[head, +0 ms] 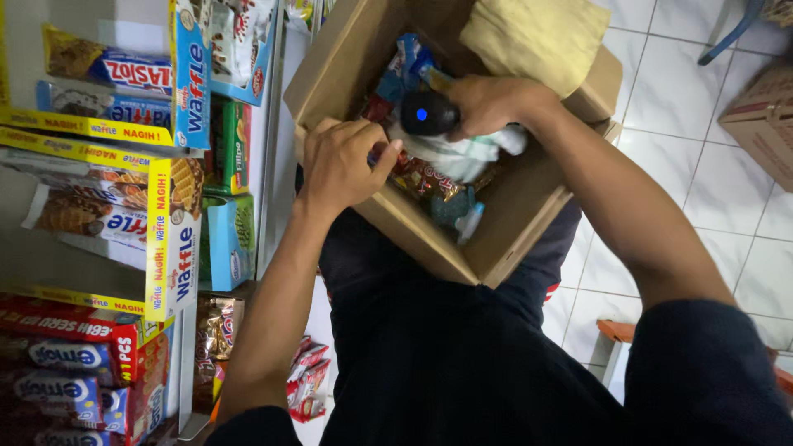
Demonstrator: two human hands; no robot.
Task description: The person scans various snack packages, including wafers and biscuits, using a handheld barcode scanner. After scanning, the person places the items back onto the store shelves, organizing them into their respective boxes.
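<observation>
Two hands work inside the cardboard box (pixel 512 223): right hand (pixel 487 103) fingers grip a black scanner (pixel 428 113), left hand (pixel 339 161) fingers pinch a snack packet (pixel 425 177).

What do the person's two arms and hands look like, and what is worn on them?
Both forearms are bare. The left hand and the right hand carry no gloves, and no rings or watch are visible. Dark short sleeves cover only the upper arms.

cardboard box (pixel 504 223) on lap, snack packets (pixel 425 177) inside box, handheld scanner (pixel 428 113) over packets, shelves (pixel 107 206) left of box, floor (pixel 702 165) right
</observation>
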